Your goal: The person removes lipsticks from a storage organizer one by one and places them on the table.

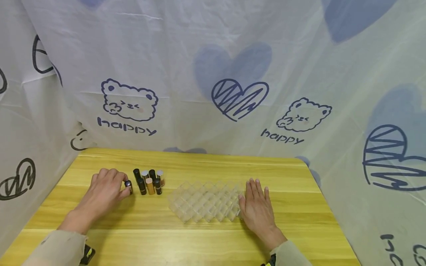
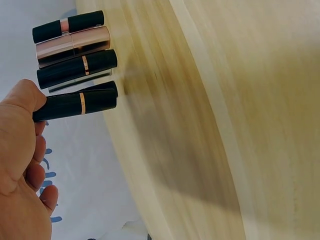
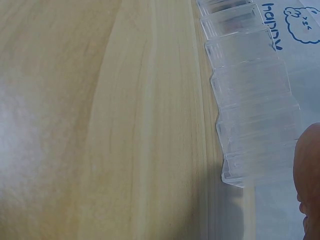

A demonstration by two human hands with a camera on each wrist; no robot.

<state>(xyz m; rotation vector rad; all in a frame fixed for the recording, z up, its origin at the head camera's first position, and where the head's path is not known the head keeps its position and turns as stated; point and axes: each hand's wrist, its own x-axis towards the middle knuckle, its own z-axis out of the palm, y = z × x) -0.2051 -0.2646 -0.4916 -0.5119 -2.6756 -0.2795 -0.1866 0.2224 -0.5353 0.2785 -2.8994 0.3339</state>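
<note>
At the left side of the table, my left hand [image 1: 103,190] pinches a black lipstick tube [image 1: 128,186] by its upper end between thumb and fingers. In the left wrist view this lipstick [image 2: 65,106] has a thin gold band and stands upright along the table. Just right of it is a tight group of several lipsticks, among them a rose-gold one [image 1: 150,187] and black ones [image 1: 142,186]. My right hand [image 1: 257,212] lies with straight fingers against the right end of a clear plastic organizer [image 1: 206,203] with diamond-shaped compartments.
Everything stands on a yellow wood-grain table [image 1: 199,244]. A white curtain [image 1: 183,74] printed with hearts and bears hangs behind the table and along its sides. In the right wrist view, the organizer's stepped clear wall [image 3: 250,95] rises from the tabletop.
</note>
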